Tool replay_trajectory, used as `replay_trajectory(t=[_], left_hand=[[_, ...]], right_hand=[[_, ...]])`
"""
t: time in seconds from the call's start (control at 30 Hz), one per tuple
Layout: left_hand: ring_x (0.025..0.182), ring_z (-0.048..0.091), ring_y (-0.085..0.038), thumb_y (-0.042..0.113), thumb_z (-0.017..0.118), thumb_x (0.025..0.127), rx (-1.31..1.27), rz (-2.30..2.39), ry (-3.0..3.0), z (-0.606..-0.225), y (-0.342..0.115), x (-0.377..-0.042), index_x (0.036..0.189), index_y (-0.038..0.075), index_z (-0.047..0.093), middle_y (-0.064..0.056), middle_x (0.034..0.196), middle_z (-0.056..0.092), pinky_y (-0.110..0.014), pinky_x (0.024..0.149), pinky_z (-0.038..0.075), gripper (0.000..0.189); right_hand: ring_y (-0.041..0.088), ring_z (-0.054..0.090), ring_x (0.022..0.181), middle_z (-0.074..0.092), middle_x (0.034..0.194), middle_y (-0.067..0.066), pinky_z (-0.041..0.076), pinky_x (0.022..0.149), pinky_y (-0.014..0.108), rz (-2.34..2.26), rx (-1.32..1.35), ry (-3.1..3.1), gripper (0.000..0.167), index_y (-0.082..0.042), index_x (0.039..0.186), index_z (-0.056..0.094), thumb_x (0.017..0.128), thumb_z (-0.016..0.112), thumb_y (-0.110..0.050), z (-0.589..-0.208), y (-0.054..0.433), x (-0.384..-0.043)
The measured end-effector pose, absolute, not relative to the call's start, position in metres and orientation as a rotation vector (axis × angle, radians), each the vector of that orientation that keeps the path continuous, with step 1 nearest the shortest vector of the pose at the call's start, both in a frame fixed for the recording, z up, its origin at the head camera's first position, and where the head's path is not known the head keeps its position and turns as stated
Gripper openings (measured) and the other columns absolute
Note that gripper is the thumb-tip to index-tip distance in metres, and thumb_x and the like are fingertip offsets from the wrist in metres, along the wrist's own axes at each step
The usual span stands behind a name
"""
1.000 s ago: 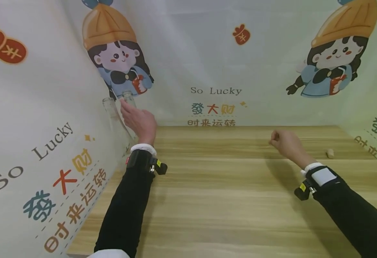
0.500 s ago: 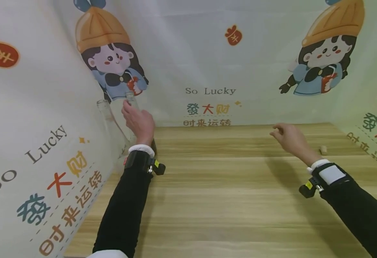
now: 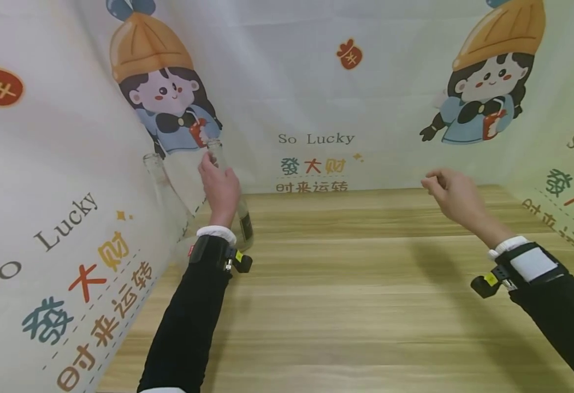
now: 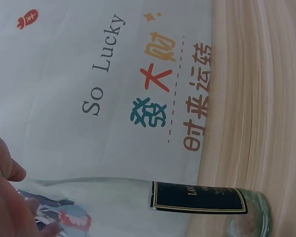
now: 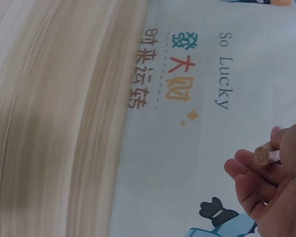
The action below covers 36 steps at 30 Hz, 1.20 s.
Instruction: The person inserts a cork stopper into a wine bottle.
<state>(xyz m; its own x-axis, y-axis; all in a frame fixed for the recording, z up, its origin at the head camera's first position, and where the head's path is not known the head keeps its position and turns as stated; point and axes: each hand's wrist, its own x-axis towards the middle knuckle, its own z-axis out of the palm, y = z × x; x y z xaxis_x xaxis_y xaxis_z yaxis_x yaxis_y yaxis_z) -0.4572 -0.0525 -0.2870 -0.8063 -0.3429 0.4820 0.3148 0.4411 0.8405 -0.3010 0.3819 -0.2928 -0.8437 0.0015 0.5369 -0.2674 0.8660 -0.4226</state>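
Note:
A clear glass bottle (image 3: 245,225) with a dark label stands at the back left of the table, and my left hand (image 3: 220,188) grips its neck. In the left wrist view the label (image 4: 200,198) and greenish base show, while the fingers (image 4: 12,197) wrap the neck end. To the left, against the cloth wall, is a second clear bottle (image 3: 161,185), partly blended into the backdrop. My right hand (image 3: 456,199), raised above the table on the right, pinches a small cork (image 5: 261,156) between thumb and fingers. From the head view this cork is hidden by the hand.
A pale wooden table (image 3: 326,305) spreads below both arms. Printed cloth walls (image 3: 277,82) enclose it at the back and on both sides, the left one close beside the left arm.
My left hand has drawn the gripped bottle rightward, away from the other one. The right hand has risen and shifted right. The loose cork seen earlier on the table is now out of sight.

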Motion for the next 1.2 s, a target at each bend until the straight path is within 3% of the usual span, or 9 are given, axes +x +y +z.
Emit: replay_trajectory(t=[0.07,0.2,0.4,0.6,0.93,1.2], left_hand=[[0.134,0.047,-0.031,0.005,0.052,0.103,-0.033,-1.416,-2.091,-0.287,-0.050,-0.455,0.156,0.001,0.032,-0.018,0.147,0.044,-0.040,0.112,0.042,0.057],[0.135,0.046,-0.032,0.003,0.051,0.103,-0.154,-1.460,-2.095,-0.289,-0.043,-0.451,0.155,-0.001,0.032,-0.019,0.146,0.044,-0.039,0.113,0.041,0.055],[0.139,0.045,-0.029,0.007,0.052,0.105,-0.296,-1.519,-2.165,-0.292,-0.036,-0.445,0.156,0.001,0.032,-0.017,0.150,0.044,-0.039,0.116,0.040,0.055],[0.140,0.045,-0.027,0.010,0.055,0.106,-0.404,-1.616,-2.210,-0.290,-0.023,-0.434,0.157,0.004,0.032,-0.016,0.152,0.045,-0.038,0.117,0.040,0.056],[0.135,0.050,-0.024,0.013,0.059,0.105,-0.602,-1.688,-2.256,-0.287,0.006,-0.414,0.154,0.005,0.038,-0.011,0.145,0.053,-0.042,0.118,0.037,0.054],[0.136,0.051,-0.023,0.012,0.061,0.104,-0.797,-1.696,-2.293,-0.287,0.022,-0.395,0.154,0.004,0.039,-0.014,0.146,0.054,-0.036,0.116,0.041,0.055]], right_hand=[[0.025,0.046,0.065,0.065,0.093,0.022,0.036,0.055,0.034,0.682,0.187,-2.497,0.037,0.010,0.122,0.062,0.110,0.051,-0.023,-0.288,0.381,-0.297],[0.024,0.045,0.063,0.064,0.092,0.021,0.035,0.054,0.032,0.691,0.186,-2.483,0.037,0.009,0.124,0.061,0.109,0.053,-0.024,-0.281,0.380,-0.291],[0.032,0.059,0.074,0.070,0.104,0.032,0.038,0.053,0.029,0.716,0.227,-2.437,0.034,0.009,0.121,0.060,0.108,0.057,-0.022,-0.272,0.371,-0.283],[0.039,0.066,0.085,0.071,0.106,0.030,0.039,0.053,0.024,0.714,0.236,-2.405,0.033,0.007,0.118,0.061,0.105,0.063,-0.023,-0.264,0.365,-0.276],[0.008,0.056,0.076,0.073,0.093,0.019,0.038,0.055,0.018,0.678,0.210,-2.344,0.027,0.002,0.110,0.065,0.099,0.073,-0.021,-0.256,0.369,-0.268],[-0.002,0.052,0.076,0.071,0.092,0.020,0.038,0.057,0.014,0.678,0.195,-2.321,0.026,0.002,0.107,0.066,0.098,0.074,-0.021,-0.251,0.374,-0.263]])
